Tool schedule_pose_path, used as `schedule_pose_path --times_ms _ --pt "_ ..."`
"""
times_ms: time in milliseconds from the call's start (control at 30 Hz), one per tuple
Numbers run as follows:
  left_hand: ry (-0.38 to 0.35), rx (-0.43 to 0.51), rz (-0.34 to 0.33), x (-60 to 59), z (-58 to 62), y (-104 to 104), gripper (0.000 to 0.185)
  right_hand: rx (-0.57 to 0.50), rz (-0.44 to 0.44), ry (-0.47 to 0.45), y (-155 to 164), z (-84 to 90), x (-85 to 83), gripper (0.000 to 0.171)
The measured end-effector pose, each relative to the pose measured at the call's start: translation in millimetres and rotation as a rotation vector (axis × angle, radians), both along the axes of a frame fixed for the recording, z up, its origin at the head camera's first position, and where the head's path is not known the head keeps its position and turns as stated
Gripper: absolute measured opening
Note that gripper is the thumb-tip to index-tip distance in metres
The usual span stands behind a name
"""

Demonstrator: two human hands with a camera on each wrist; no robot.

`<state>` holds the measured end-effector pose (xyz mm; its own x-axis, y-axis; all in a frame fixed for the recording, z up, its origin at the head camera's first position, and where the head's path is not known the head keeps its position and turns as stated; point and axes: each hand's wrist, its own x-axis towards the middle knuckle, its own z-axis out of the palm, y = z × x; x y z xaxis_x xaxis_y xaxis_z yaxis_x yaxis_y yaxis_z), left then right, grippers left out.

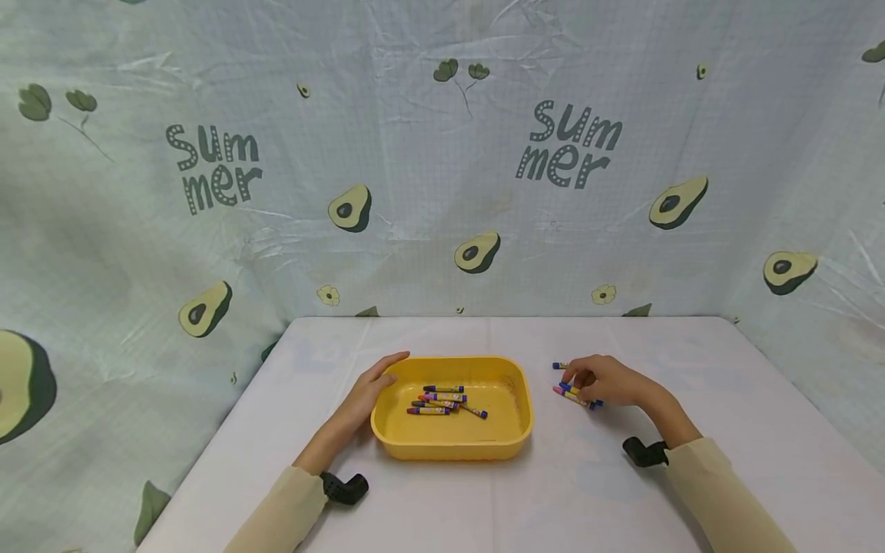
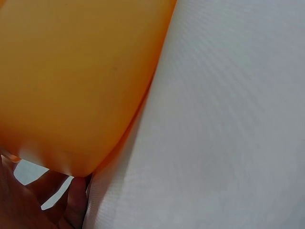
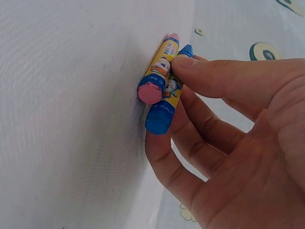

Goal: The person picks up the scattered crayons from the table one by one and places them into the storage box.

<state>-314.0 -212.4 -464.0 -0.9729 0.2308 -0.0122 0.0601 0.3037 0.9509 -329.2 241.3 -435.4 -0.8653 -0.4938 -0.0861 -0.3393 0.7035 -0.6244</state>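
I see the right hand (image 3: 238, 143) pinching a pink crayon (image 3: 157, 78) and a blue crayon (image 3: 164, 112) on the table (image 1: 622, 491), just right of the yellow tray (image 1: 522, 399). I think they are light, stiff and snap easily (best held round the paper middle). The left hand (image 1: 369, 392) lies flat, fingers straight, on the tray's smooth plastic left rim.

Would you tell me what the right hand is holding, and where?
The right hand pinches two crayons along their wrapped sides, on the table.
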Motion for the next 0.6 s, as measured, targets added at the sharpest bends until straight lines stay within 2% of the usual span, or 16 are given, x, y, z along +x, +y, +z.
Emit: schedule_pose_path --times_ms 367,600 --pt "0.034 -0.002 -0.020 -0.6 0.2 -1.3 0.050 0.026 -0.012 0.017 -1.5 -2.4 -0.6 0.024" --pt "0.019 0.012 -0.022 -1.2 -0.5 -2.0 0.049 0.028 -0.007 0.022 -1.4 -3.4 0.0 0.023"
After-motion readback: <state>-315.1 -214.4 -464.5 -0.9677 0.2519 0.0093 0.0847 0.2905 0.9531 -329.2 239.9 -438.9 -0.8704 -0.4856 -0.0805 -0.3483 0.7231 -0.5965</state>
